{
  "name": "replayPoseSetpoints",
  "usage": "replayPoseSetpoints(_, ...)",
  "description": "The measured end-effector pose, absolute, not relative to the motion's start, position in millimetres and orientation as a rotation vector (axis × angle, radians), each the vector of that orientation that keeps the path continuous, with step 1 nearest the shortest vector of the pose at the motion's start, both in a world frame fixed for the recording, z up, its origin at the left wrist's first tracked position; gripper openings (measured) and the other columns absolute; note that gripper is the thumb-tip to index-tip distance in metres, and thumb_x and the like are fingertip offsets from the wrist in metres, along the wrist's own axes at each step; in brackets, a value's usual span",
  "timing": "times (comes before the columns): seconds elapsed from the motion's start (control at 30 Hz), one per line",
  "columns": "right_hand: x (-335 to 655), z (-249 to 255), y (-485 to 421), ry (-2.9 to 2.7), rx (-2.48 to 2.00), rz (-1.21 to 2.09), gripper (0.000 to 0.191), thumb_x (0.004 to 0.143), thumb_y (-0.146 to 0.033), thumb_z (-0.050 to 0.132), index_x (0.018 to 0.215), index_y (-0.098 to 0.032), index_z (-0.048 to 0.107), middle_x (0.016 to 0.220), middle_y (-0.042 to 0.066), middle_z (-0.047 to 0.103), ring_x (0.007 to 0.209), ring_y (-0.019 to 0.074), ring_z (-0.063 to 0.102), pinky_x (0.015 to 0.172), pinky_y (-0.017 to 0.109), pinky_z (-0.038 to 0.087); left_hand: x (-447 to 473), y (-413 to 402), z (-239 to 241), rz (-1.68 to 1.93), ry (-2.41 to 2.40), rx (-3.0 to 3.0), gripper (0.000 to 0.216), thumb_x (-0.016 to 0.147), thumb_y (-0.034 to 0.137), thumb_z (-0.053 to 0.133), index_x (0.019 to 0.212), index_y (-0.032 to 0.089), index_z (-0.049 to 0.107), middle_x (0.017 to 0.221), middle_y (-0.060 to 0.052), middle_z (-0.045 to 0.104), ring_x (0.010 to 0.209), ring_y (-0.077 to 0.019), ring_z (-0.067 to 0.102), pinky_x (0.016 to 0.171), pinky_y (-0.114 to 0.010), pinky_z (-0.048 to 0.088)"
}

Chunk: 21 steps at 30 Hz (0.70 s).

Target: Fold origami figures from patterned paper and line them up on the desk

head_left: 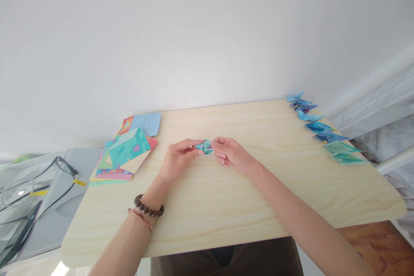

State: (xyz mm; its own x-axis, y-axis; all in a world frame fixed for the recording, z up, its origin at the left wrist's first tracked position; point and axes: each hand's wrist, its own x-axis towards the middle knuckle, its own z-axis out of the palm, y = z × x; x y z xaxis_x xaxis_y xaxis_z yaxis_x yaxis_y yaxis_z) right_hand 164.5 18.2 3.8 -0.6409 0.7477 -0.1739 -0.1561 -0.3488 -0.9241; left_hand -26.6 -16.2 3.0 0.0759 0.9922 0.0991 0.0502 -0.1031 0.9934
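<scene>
A small folded piece of teal patterned paper (205,146) is pinched between both my hands over the middle of a light wooden table (226,207). My left hand (179,157) grips its left side with thumb and fingertips; beaded bracelets circle that wrist. My right hand (229,153) pinches its right side, fingers curled in. The paper sits just above the tabletop.
A stack of coloured patterned paper sheets (127,151) lies at the table's left. A row of several folded blue and teal paper shapes (323,131) runs along the right edge. Left of the table a grey surface carries black cables (48,181). A white wall stands behind.
</scene>
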Motion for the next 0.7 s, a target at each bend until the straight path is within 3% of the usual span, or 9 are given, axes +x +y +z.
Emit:
replayPoseSetpoints(0.13, 162.9, 4.5, 15.8, -1.433, -0.864, 1.847, 0.030, 0.077, -0.047, 0.059, 0.078, -0.019, 0.049, 0.057, -0.006, 0.048, 0.041, 0.0046, 0.039, 0.035, 0.017, 0.030, -28.0, -15.5, 3.4, 1.222, 1.203, 1.390, 0.025, 0.067, 0.027, 0.073, 0.091, 0.019, 0.072, 0.089, -0.007, 0.067, 0.083, -0.0199, 0.059, 0.077, -0.033, 0.046)
replayPoseSetpoints(0.23, 161.1, 6.4, 12.4, -1.522, -0.903, 1.639, 0.033, 0.072, -0.044, 0.065, 0.094, -0.022, 0.053, 0.086, 0.002, 0.058, 0.060, 0.0092, 0.052, 0.035, 0.016, 0.035, -29.3, -15.2, 3.2, 1.212, 1.219, 1.384, 0.027, 0.067, 0.028, 0.073, 0.093, 0.019, 0.072, 0.089, -0.006, 0.067, 0.083, -0.0198, 0.058, 0.075, -0.032, 0.045)
replayPoseSetpoints(0.33, 159.1, 6.4, 10.5, -1.611, -0.906, 1.438, 0.038, 0.069, -0.041, 0.068, 0.101, -0.024, 0.058, 0.104, 0.005, 0.057, 0.077, 0.0146, 0.056, 0.037, 0.017, 0.040, -30.4, -14.9, 3.5, 1.172, 1.219, 1.410, 0.028, 0.068, 0.028, 0.072, 0.094, 0.020, 0.071, 0.090, -0.006, 0.067, 0.084, -0.0196, 0.058, 0.074, -0.030, 0.045)
replayPoseSetpoints(0.47, 157.1, 1.5, 12.0, -1.641, -0.929, 1.295, 0.026, 0.071, -0.041, 0.066, 0.088, -0.021, 0.067, 0.090, 0.005, 0.062, 0.073, 0.0155, 0.057, 0.040, 0.020, 0.041, -30.7, -14.5, 4.8, 1.122, 1.230, 1.433, 0.024, 0.070, 0.028, 0.070, 0.093, 0.020, 0.071, 0.088, -0.005, 0.067, 0.082, -0.0180, 0.057, 0.068, -0.027, 0.043)
replayPoseSetpoints(0.7, 156.1, -2.2, 13.3, -1.614, -0.953, 1.193, 0.020, 0.071, -0.041, 0.067, 0.074, -0.022, 0.071, 0.071, 0.002, 0.063, 0.066, 0.0142, 0.057, 0.052, 0.024, 0.043, -30.7, -14.9, 5.6, 1.121, 1.305, 1.447, 0.019, 0.069, 0.032, 0.070, 0.084, 0.020, 0.072, 0.064, 0.001, 0.057, 0.058, -0.0106, 0.047, 0.051, -0.023, 0.035)
